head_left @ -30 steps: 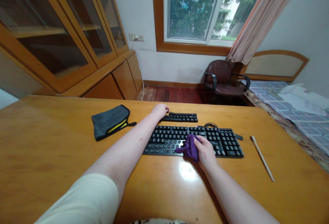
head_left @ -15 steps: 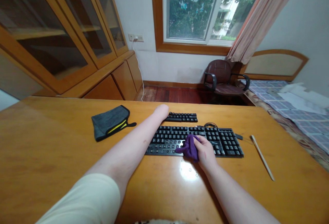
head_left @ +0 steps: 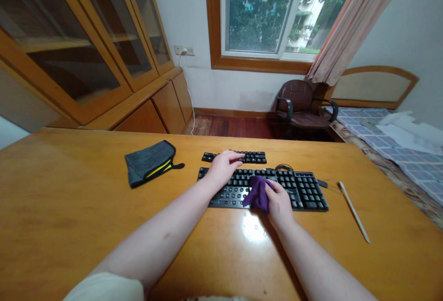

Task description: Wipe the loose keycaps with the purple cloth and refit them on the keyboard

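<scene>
A black keyboard [head_left: 306,192] lies on the wooden desk, with keycaps off in its lower left rows, where bare switches show. Behind it the loose keycaps [head_left: 255,157] stand together in rows. My left hand [head_left: 224,168] hovers over the keyboard's upper left part, near those keycaps. Its thumb and fingers point right and are apart, with nothing visible between them. A crumpled purple cloth [head_left: 259,194] is pinched in my right hand [head_left: 279,202], over the keyboard's middle front. The cloth covers some of the keys.
A grey cloth [head_left: 148,162] with a yellow inside lies folded at the left. To the right is a thin brush [head_left: 355,213], beside a small dark plug [head_left: 322,183]. A coiled cable [head_left: 284,168] sits behind the keyboard. Beyond the desk stands a chair [head_left: 297,100].
My left hand has come back towards me and slightly right, uncovering the left end of the loose keycaps. My right hand stays near the same spot; the purple cloth has shifted a little.
</scene>
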